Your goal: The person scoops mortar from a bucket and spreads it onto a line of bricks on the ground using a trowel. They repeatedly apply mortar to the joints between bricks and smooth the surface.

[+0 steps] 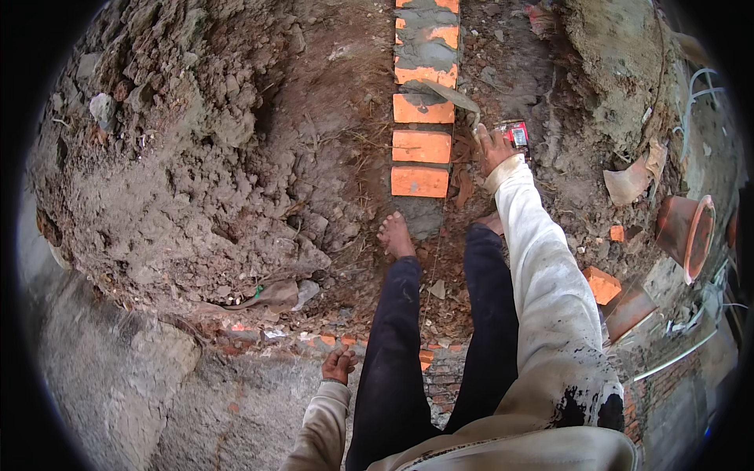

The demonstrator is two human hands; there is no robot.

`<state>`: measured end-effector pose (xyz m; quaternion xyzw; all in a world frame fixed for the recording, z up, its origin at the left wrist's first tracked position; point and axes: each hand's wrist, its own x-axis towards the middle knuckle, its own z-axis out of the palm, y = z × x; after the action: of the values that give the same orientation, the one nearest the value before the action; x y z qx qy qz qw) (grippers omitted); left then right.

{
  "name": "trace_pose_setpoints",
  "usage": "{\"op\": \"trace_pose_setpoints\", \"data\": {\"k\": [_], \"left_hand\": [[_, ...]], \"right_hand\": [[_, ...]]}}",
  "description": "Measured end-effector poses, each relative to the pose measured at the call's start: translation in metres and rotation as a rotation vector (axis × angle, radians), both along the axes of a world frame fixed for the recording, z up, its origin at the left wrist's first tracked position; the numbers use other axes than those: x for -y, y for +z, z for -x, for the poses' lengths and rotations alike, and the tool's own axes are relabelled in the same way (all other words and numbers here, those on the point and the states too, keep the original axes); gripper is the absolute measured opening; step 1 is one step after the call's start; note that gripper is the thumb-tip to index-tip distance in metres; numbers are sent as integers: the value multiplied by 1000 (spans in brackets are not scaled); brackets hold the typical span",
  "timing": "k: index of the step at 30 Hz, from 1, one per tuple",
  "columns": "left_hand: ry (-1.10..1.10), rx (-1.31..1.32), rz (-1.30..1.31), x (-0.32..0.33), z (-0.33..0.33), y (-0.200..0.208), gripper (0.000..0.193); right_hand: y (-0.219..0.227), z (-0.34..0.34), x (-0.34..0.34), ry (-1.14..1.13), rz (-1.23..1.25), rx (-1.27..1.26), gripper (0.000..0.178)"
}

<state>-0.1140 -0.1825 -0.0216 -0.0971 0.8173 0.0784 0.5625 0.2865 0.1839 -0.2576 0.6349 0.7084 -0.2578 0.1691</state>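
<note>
My right hand [493,147] reaches forward and grips the handle of a trowel [449,96]. The trowel's blade lies on wet grey mortar on a row of orange bricks [422,145] that runs away from me along the ground. My left hand [338,365] hangs low beside my left leg, fingers curled, holding nothing that I can see. I stand barefoot, and my left foot [395,234] is just behind the nearest brick [419,181].
A small red packet [517,133] lies right of my right hand. A mound of loose earth [188,157] fills the left side. An orange clay pot [689,235] and broken brick pieces [602,284] lie at the right. Rubble lies around my feet.
</note>
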Motion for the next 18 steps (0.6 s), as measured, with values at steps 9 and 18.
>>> {"op": "trace_pose_setpoints", "data": {"k": [9,18], "left_hand": [[2,8,-18,-11,-11,1,33],[-3,-5,4,-5,-2,-2,32]], "right_hand": [[27,21,-25,35,155,11,72],[4,-10,15,28,-20,-109,63]]}}
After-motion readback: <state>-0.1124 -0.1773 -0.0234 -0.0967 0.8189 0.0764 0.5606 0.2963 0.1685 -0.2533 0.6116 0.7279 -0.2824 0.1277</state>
